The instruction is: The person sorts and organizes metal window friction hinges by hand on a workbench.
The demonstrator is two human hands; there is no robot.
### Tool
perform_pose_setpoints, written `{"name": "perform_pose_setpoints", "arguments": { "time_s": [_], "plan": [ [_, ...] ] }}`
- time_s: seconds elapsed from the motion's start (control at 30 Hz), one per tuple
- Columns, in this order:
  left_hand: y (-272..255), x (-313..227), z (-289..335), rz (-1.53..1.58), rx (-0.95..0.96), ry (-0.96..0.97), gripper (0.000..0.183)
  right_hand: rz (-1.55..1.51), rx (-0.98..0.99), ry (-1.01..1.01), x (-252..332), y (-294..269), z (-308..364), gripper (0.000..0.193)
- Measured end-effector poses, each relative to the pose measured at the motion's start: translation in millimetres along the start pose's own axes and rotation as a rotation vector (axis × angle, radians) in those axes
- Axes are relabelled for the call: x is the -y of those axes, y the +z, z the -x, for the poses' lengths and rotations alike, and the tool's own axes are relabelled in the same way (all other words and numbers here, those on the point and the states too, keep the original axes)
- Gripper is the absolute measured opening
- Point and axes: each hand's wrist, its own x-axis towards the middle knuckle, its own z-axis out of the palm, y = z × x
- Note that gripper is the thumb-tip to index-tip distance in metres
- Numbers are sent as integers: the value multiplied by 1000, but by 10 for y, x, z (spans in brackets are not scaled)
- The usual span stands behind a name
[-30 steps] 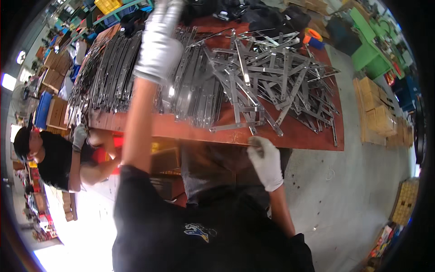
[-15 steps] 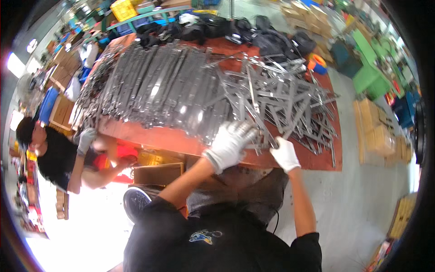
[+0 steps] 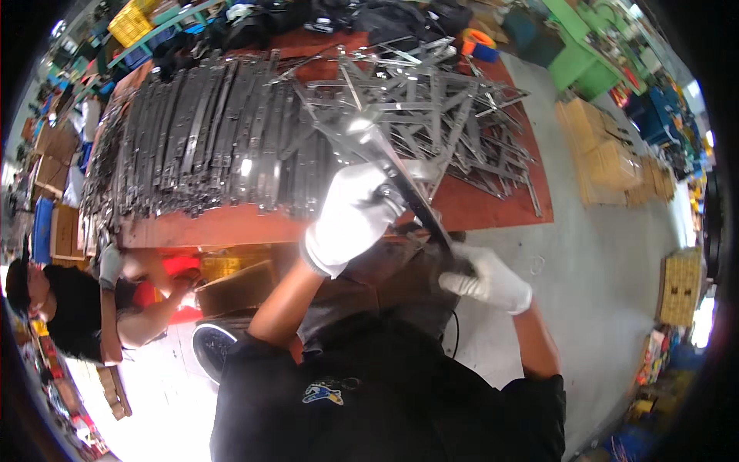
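A long, slim metal strip slants across in front of me, lifted off the table, its far end bright and blurred. My left hand, in a white glove, is closed around its middle, with small metal ends showing by the fingers. Down at the near end, my right hand, also gloved, pinches the strip between thumb and fingers. Beyond my hands lies a jumbled heap of loose metal strips. To the left of it, many similar strips lie side by side in a dense row.
A red-brown covering spreads over the table. Black bags and an orange-and-blue tape roll sit along its back. Another person works at the left, near a cardboard box. Cartons stand on the floor at right.
The strip has come up off the heap toward me. My right hand has moved nearer with its end, and my left hand now grips its middle. The view has shifted right.
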Motion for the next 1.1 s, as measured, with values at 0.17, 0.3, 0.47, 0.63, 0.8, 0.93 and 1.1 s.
{"name": "perform_pose_setpoints", "arguments": {
  "time_s": [0.17,0.3,0.47,0.63,0.8,0.93,1.1],
  "plan": [
    [350,468,-257,-53,235,82,44,-664,181,336,-499,127,382,27],
    [524,230,-355,-319,-311,320,57,-493,-367,438,-482,117,604,16],
    [1331,-5,-959,-959,162,626,51,-363,-495,472,-742,-144,543,24],
    [1460,607,-1368,-1334,58,690,57,-502,-386,716,-602,-347,307,23],
    [1117,1091,-1501,-1358,217,653,58,-386,-488,510,-1146,-24,-215,24],
    [812,1599,-1241,-1439,305,555,62,-416,-579,416,-1608,506,-654,29],
    [1065,1604,-1148,-1513,348,619,55,-747,-573,441,-1600,714,-354,35]
  ]
}}
